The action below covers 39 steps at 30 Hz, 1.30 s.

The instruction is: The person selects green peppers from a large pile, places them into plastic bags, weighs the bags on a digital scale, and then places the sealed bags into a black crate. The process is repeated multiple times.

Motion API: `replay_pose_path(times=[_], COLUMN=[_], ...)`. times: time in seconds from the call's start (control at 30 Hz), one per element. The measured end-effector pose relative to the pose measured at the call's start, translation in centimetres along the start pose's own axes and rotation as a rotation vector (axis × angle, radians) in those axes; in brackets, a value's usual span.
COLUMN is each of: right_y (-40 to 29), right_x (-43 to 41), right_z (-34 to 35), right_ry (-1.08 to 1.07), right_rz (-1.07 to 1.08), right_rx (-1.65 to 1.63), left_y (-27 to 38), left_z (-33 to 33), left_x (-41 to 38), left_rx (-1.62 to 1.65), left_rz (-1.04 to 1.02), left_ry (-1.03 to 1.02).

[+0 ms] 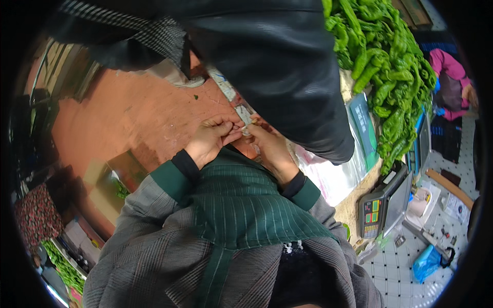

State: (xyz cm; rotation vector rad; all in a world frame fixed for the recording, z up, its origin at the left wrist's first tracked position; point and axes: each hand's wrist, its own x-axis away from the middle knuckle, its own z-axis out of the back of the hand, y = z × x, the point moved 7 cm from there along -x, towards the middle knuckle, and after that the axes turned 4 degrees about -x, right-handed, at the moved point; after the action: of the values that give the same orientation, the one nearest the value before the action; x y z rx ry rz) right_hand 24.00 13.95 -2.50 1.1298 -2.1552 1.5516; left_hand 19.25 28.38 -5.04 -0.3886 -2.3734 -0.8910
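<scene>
My left hand [210, 140] and my right hand [271, 148] meet in front of the green striped apron [238, 208]. A small, pale, shiny item [245, 131] sits at the right thumb and fingertips, which pinch it; it is too small to name. The left thumb and fingers are bent close beside it, and whether they grip it too cannot be made out. Just beyond my hands, a person's dark, glossy sleeve [277, 77] reaches across the view.
Long green peppers [385, 77] are heaped at the upper right. Below them lie clear plastic bags [331, 181] and a digital scale [371, 213]. A blue plastic bag [427, 263] rests farther right. A cardboard box [125, 171] stands left, on the reddish floor [154, 111].
</scene>
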Motion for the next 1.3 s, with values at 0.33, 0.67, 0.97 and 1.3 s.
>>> replay_pose_path(times=[0.33, 0.67, 0.97, 1.3], right_y=[2.4, 12.9, 14.9, 2.9], right_x=[-2.1, -13.3, 1.1, -3.1], right_z=[-5.1, 0.0, -21.7, -9.8], right_ry=[-0.252, 0.237, -1.003, -0.561], right_rz=[-0.357, -0.429, -0.345, 0.138], right_rx=[-0.384, 0.199, 0.373, 0.583], left_y=[0.6, -7.9, -15.1, -5.4], left_z=[11.9, 21.0, 18.5, 15.0], left_x=[6.0, 17.5, 16.4, 11.2], left_rx=[0.243, 0.538, 0.613, 0.419], left_rz=[-0.045, -0.182, -0.106, -0.196], left_ry=[0.447, 0.835, 0.784, 0.570])
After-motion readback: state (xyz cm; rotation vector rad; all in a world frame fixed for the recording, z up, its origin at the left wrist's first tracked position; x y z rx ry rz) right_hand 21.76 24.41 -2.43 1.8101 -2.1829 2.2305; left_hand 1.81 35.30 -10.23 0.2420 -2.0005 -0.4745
